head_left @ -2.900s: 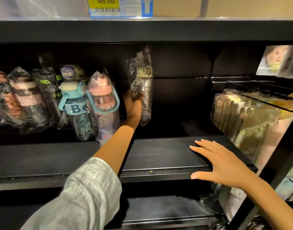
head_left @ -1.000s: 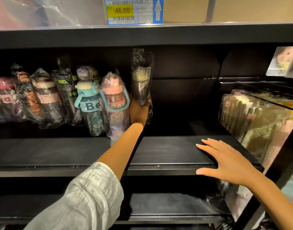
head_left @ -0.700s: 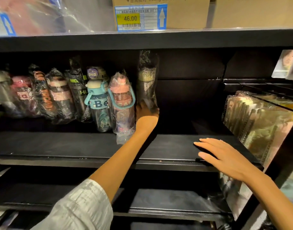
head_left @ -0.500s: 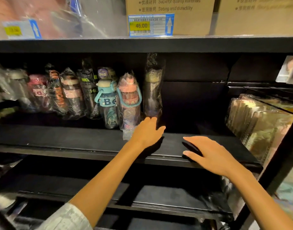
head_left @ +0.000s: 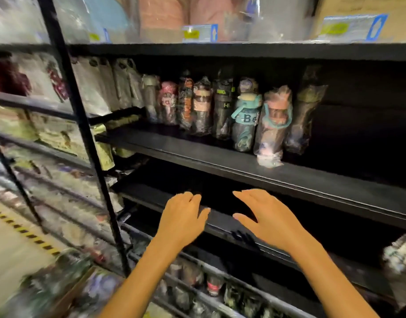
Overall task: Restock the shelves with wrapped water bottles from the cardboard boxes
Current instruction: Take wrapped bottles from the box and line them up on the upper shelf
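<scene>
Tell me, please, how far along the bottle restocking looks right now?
A row of wrapped bottles already stands on the shelf. Nothing is in hand: the left hand and right hand hold no bottle. The shelf's right part remains dark and apparently unfilled.

Left hand [head_left: 182, 220] released the dark bottle [head_left: 304, 115], apparently standing.

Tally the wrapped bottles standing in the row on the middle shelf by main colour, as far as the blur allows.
Dark bottles: 4
Pink bottles: 2
Teal bottle: 1
Pale grey bottle: 1
Purple-lidded bottle, behind the teal one: 1
Total: 9, approximate given the blur.
</scene>
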Demonstrator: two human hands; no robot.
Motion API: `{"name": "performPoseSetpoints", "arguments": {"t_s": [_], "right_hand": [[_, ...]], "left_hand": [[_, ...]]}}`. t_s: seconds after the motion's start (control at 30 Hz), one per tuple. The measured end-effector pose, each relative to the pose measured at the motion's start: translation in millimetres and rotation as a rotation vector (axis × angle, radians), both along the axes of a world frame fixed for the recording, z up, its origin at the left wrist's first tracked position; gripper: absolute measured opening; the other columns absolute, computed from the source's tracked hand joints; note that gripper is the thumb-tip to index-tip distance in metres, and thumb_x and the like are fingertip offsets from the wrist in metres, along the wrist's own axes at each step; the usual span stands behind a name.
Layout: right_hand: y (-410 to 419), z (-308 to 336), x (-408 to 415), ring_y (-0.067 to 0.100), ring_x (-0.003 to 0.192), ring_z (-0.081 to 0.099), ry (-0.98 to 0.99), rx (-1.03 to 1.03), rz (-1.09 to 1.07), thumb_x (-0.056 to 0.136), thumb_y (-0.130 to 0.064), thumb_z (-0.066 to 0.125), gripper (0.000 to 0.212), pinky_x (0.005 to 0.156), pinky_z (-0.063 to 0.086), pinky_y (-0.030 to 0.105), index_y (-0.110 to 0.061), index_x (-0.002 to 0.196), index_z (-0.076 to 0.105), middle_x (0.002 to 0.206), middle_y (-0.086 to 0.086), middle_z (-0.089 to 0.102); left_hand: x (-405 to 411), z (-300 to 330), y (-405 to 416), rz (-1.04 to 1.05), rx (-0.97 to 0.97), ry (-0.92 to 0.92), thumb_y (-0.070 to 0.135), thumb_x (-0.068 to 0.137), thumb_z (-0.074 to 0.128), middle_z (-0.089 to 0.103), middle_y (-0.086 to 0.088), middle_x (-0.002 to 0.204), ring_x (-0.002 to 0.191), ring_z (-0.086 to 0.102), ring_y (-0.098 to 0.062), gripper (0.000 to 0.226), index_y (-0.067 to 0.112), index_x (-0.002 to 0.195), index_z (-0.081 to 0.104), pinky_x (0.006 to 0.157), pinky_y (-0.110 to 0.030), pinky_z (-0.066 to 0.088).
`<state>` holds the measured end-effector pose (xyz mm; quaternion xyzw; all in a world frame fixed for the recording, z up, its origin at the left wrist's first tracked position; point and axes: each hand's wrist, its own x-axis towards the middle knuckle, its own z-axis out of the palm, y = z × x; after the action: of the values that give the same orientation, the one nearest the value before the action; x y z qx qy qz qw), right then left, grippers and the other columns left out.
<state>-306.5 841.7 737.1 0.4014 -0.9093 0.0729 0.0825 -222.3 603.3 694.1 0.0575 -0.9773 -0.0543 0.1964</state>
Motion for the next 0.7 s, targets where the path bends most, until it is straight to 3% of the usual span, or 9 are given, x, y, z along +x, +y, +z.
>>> {"name": "performPoseSetpoints", "arguments": {"t_s": [0.07, 0.17, 0.3, 0.43, 0.5, 0.6, 0.7], "right_hand": [[-37, -17, 23, 0.013, 0.153, 0.03, -0.07, 0.006, 0.073, 0.103, -0.065, 0.039, 0.07, 0.119, 0.032, 0.029, -0.035, 0.165, 0.022, 0.166, -0.01, 0.034], [-93, -52, 54, 0.014, 0.153, 0.03, -0.14, 0.055, 0.179, 0.104, -0.065, 0.038, 0.071, 0.121, 0.034, 0.032, -0.036, 0.165, 0.018, 0.167, -0.011, 0.031], [-167, -105, 93, 0.014, 0.153, 0.03, -0.192, 0.155, 0.318, 0.094, -0.076, 0.016, 0.082, 0.121, 0.035, 0.033, -0.036, 0.165, 0.016, 0.168, -0.011, 0.03], [-232, -142, 120, 0.015, 0.152, 0.033, -0.289, 0.236, 0.451, 0.104, -0.064, 0.036, 0.069, 0.119, 0.034, 0.031, -0.031, 0.164, 0.025, 0.166, -0.007, 0.035], [-262, -167, 125, 0.014, 0.151, 0.034, -0.312, 0.281, 0.499, 0.103, -0.066, 0.038, 0.069, 0.118, 0.035, 0.031, -0.032, 0.163, 0.028, 0.165, -0.007, 0.037], [-307, -204, 129, 0.013, 0.148, 0.037, -0.373, 0.321, 0.54, 0.102, -0.066, 0.04, 0.066, 0.115, 0.037, 0.031, -0.033, 0.16, 0.033, 0.16, -0.012, 0.042], [-353, -230, 124, 0.015, 0.142, 0.045, -0.428, 0.337, 0.568, 0.098, -0.073, 0.029, 0.073, 0.111, 0.041, 0.031, -0.03, 0.156, 0.04, 0.154, -0.009, 0.05]], "left_hand": [[43, -24, -31, 0.093, 0.014, -0.034, 0.051, 0.103, 0.045, 0.068, -0.009, 0.111, 0.101, 0.065, -0.032, 0.052, 0.009, 0.126, 0.067, 0.088, -0.045, 0.055], [109, -58, -73, 0.262, 0.076, -0.159, 0.053, 0.107, 0.041, 0.061, -0.007, 0.127, 0.117, 0.057, -0.032, 0.053, 0.014, 0.141, 0.056, 0.101, -0.044, 0.048], [192, -101, -120, 0.491, 0.155, -0.264, 0.054, 0.106, 0.036, 0.055, -0.01, 0.134, 0.123, 0.052, -0.033, 0.053, 0.016, 0.139, 0.053, 0.103, -0.043, 0.043], [256, -136, -154, 0.684, 0.25, -0.329, 0.056, 0.093, 0.015, 0.059, -0.014, 0.132, 0.119, 0.056, -0.037, 0.075, 0.016, 0.141, 0.056, 0.1, -0.044, 0.045], [277, -159, -172, 0.777, 0.271, -0.33, 0.051, 0.091, 0.026, 0.063, -0.014, 0.124, 0.114, 0.059, -0.038, 0.066, 0.015, 0.132, 0.063, 0.098, -0.044, 0.047], [294, -193, -199, 0.864, 0.314, -0.298, 0.046, 0.088, 0.042, 0.069, -0.011, 0.104, 0.095, 0.066, -0.037, 0.049, 0.015, 0.109, 0.073, 0.082, -0.045, 0.054], [294, -214, -225, 0.948, 0.38, -0.341, 0.044, 0.093, 0.048, 0.069, -0.01, 0.114, 0.097, 0.067, -0.036, 0.04, 0.019, 0.115, 0.071, 0.08, -0.043, 0.055]]}}
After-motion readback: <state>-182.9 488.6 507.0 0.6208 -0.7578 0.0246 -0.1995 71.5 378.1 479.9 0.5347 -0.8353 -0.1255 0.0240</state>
